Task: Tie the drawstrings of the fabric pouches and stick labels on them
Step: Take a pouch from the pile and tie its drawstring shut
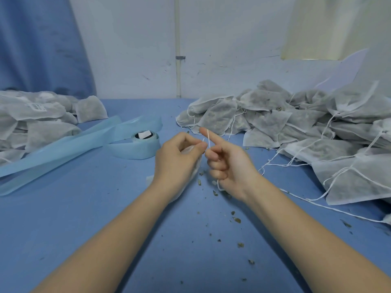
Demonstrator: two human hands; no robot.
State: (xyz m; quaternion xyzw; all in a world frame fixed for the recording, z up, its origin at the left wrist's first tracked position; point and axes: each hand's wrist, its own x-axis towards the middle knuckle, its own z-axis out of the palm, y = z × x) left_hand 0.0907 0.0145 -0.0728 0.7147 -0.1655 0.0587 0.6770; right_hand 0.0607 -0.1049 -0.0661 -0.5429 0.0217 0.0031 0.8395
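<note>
Pinching the white drawstring between thumb and fingertips, our left hand is curling round a pouch tucked under its palm — we're looping that string over the outstretched index finger of our right hand, whose other fingers are folding in on the tail. Both are hovering over the blue table, the untied pile lying just beyond to the right.

Blue curtain, white wall
</note>
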